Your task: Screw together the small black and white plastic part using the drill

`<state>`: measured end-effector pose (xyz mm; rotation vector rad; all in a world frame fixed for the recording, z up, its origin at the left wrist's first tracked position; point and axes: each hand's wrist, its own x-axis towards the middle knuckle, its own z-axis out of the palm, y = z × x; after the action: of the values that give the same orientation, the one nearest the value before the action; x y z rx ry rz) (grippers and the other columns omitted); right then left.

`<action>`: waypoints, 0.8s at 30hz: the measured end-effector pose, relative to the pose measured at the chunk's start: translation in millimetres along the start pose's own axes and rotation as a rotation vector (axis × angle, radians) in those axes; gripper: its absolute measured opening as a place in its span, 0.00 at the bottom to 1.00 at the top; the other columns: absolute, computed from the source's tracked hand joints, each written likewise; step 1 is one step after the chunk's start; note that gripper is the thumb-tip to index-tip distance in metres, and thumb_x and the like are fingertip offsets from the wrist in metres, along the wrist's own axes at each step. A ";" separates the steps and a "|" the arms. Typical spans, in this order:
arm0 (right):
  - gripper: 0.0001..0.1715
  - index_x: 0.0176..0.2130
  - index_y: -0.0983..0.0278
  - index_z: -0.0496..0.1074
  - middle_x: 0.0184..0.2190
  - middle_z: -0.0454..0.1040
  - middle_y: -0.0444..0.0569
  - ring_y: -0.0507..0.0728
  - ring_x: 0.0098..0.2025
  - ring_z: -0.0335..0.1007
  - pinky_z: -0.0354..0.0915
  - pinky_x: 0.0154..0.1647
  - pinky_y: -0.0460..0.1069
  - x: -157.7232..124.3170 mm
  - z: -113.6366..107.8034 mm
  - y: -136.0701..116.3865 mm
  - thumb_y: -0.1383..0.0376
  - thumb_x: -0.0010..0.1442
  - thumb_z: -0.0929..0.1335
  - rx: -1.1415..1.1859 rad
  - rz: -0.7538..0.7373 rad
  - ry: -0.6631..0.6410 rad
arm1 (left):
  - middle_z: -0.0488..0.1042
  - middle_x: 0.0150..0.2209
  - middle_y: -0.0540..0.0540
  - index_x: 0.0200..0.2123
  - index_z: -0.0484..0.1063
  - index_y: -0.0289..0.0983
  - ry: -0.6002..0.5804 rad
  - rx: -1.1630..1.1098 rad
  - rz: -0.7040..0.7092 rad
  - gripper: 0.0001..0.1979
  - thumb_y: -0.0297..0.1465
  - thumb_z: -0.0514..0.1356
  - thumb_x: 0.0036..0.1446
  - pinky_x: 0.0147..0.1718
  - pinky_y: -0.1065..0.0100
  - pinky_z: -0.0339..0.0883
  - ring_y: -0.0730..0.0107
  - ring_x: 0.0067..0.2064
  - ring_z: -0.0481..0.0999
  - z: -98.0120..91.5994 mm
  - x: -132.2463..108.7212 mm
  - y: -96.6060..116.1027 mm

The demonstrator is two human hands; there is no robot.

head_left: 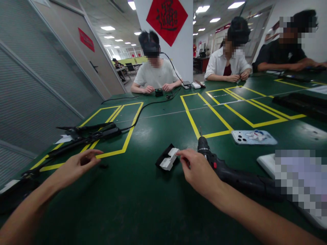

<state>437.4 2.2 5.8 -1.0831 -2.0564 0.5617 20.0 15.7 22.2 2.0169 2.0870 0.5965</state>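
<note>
One small black-and-white part (168, 158) is touched at its near edge by the fingertips of the right hand (198, 170), whose fingers are loosely spread and clamped on nothing. Just behind that hand a black electric screwdriver (224, 170) is laid, with a phone (252, 137) beyond it. The left hand (76, 165) is held open and empty, well apart to the left, near black cabled tools (87, 134).

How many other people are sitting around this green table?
3. One person in a white T-shirt sits straight across; one in a white shirt at the far right; one in black at the right edge. More may be out of view.
</note>
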 end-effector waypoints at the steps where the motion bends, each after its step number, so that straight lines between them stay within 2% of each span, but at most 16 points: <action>1: 0.26 0.48 0.72 0.68 0.38 0.61 0.46 0.57 0.38 0.61 0.62 0.42 0.49 -0.5 0.3 -1.6 0.93 0.58 0.72 -0.062 0.006 -0.001 | 0.73 0.30 0.49 0.43 0.70 0.39 -0.052 0.044 0.009 0.21 0.46 0.54 0.53 0.25 0.67 0.69 0.63 0.29 0.74 5.6 -2.9 20.1; 3: 0.30 0.48 0.72 0.68 0.39 0.59 0.49 0.61 0.39 0.59 0.62 0.42 0.52 -1.0 0.6 -5.6 0.94 0.52 0.73 -0.189 0.010 -0.020 | 0.72 0.42 0.46 0.48 0.66 0.40 -0.015 0.064 0.127 0.21 0.45 0.54 0.56 0.39 0.59 0.71 0.58 0.41 0.74 26.8 -12.1 68.5; 5: 0.32 0.48 0.73 0.67 0.40 0.58 0.52 0.63 0.40 0.57 0.62 0.41 0.55 -0.4 -0.3 -9.8 0.93 0.49 0.72 -0.304 -0.005 -0.060 | 0.63 0.56 0.43 0.54 0.61 0.42 0.014 0.035 0.312 0.27 0.45 0.58 0.53 0.50 0.51 0.66 0.53 0.52 0.68 58.1 -23.6 118.2; 7: 0.31 0.50 0.74 0.67 0.41 0.56 0.54 0.64 0.40 0.56 0.62 0.42 0.56 2.0 -2.5 -12.6 0.91 0.49 0.71 -0.396 -0.044 -0.103 | 0.53 0.62 0.42 0.57 0.56 0.44 -0.017 0.005 0.426 0.34 0.45 0.62 0.49 0.51 0.48 0.64 0.50 0.56 0.65 89.9 -32.4 156.8; 9: 0.30 0.51 0.75 0.65 0.43 0.55 0.56 0.65 0.42 0.54 0.61 0.43 0.57 6.0 -5.3 -12.4 0.88 0.50 0.70 -0.473 -0.101 -0.141 | 0.56 0.61 0.42 0.57 0.56 0.45 -0.066 -0.065 0.510 0.33 0.42 0.63 0.49 0.50 0.48 0.66 0.51 0.54 0.67 113.0 -35.9 177.7; 12: 0.27 0.51 0.74 0.65 0.43 0.54 0.56 0.66 0.43 0.53 0.61 0.42 0.58 12.2 -6.3 -6.6 0.86 0.53 0.69 -0.551 -0.193 -0.199 | 0.62 0.56 0.42 0.55 0.58 0.44 -0.088 -0.137 0.531 0.23 0.32 0.58 0.55 0.51 0.52 0.66 0.58 0.54 0.68 124.7 -34.6 182.3; 15: 0.16 0.45 0.72 0.67 0.39 0.55 0.54 0.65 0.39 0.55 0.62 0.38 0.58 14.6 -2.4 0.5 0.83 0.59 0.72 -0.575 -0.258 -0.261 | 0.63 0.54 0.43 0.54 0.59 0.44 -0.127 -0.172 0.546 0.23 0.28 0.56 0.55 0.52 0.55 0.66 0.60 0.54 0.67 120.6 -36.0 177.5; 19: 0.11 0.39 0.73 0.69 0.38 0.56 0.55 0.67 0.39 0.54 0.61 0.37 0.59 13.2 1.4 2.2 0.78 0.63 0.75 -0.571 -0.283 -0.260 | 0.64 0.53 0.43 0.53 0.60 0.43 -0.128 -0.220 0.537 0.25 0.32 0.61 0.52 0.52 0.55 0.66 0.59 0.54 0.67 116.3 -43.2 178.6; 22: 0.12 0.40 0.73 0.69 0.38 0.57 0.54 0.66 0.39 0.55 0.61 0.38 0.57 12.6 -1.1 1.7 0.79 0.62 0.75 -0.499 -0.288 -0.243 | 0.65 0.52 0.44 0.52 0.61 0.43 -0.127 -0.216 0.488 0.29 0.38 0.66 0.47 0.51 0.56 0.65 0.58 0.53 0.67 116.3 -42.7 181.4; 24: 0.15 0.42 0.72 0.69 0.39 0.58 0.52 0.64 0.40 0.56 0.60 0.41 0.56 12.4 -4.4 3.0 0.82 0.61 0.75 -0.413 -0.279 -0.212 | 0.65 0.51 0.45 0.50 0.62 0.43 -0.106 -0.191 0.432 0.25 0.38 0.64 0.49 0.50 0.56 0.66 0.59 0.51 0.68 113.7 -38.1 180.6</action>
<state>437.7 14.4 11.6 -0.9657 -2.5308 0.1138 233.0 -3.7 -13.5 2.3350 1.4771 0.7046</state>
